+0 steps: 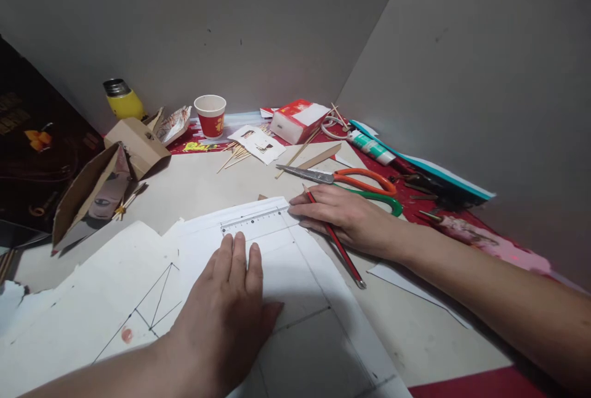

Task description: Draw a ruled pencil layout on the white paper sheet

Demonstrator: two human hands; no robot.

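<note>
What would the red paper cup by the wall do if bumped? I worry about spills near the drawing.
The red paper cup with a white rim probably weighs little, being thin paper, so a nudge would likely slide it. It stands upright on a narrower base than its rim, so it may tip easily. Whether it holds liquid cannot be seen.

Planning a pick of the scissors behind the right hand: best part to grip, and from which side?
Grip the scissors at the orange and green loops, coming from the right. They lie flat and closed, with the blades pointing left. The right hand with the red pencil lies just in front, so the near side is crowded.
</note>
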